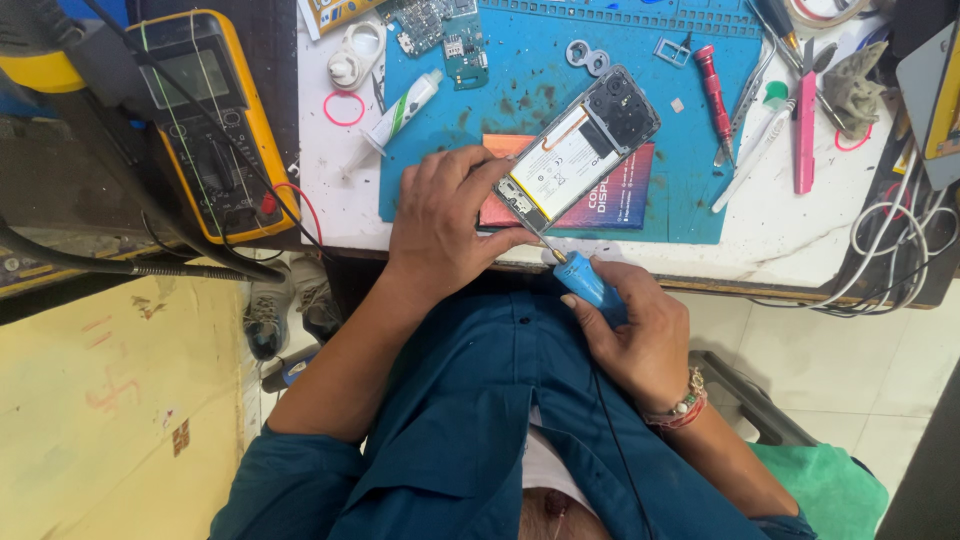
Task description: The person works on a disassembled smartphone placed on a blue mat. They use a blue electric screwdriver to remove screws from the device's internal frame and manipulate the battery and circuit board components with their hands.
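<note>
Nearest, the right hand point(640, 335) wraps its fingers around a blue-handled screwdriver point(585, 280) whose thin metal shaft meets the lower end of an opened phone point(580, 150). That phone, back cover off, shows a flat white battery and dark camera housing; it lies tilted on a rectangular printed box point(620, 200) atop a stained blue mat point(560, 90). Left hand point(440, 220) curls over the phone's lower edge, fingers pressing it steady on the white worktop point(790, 230).

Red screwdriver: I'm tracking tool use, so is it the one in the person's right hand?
No, the red screwdriver lies on the blue mat; the right hand grips a blue-handled screwdriver.
</note>
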